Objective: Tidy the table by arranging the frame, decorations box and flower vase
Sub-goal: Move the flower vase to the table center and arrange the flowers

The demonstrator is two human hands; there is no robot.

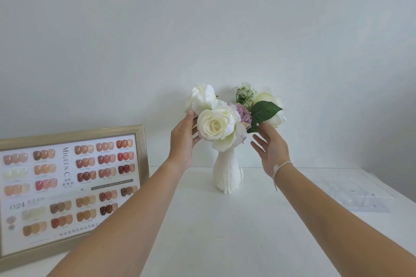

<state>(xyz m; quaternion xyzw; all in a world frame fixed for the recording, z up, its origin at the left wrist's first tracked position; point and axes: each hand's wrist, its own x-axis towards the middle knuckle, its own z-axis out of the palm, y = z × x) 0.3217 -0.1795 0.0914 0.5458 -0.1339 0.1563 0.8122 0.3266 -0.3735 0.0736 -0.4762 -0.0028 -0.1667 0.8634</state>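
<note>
White flower vase (227, 173) stands upright at the middle of the white table (225, 231), close to the back wall, filled with white roses (213, 125), a purple bloom and a green leaf (265, 110). Frame (72, 186) with nail-colour samples stands propped at the left edge, well apart from the vase. Clear decorations box (364, 191) lies flat at the right, near the far corner.

Step in hand, judging by the pose: fluffing the bouquet, the vase itself already placed. Left hand (184, 139) is spread open, fingertips touching the left side of the roses. Right hand (273, 153) is also open with fingers splayed, just beside the leaf on the right; contact cannot be told. Neither hand holds anything. A white string (275, 171) circles the right wrist.

Next move probably calls for light nudges on the blooms only, since the vase is narrow at the neck and top-heavy and could tip under a sideways push. Frame and box look set.
</note>
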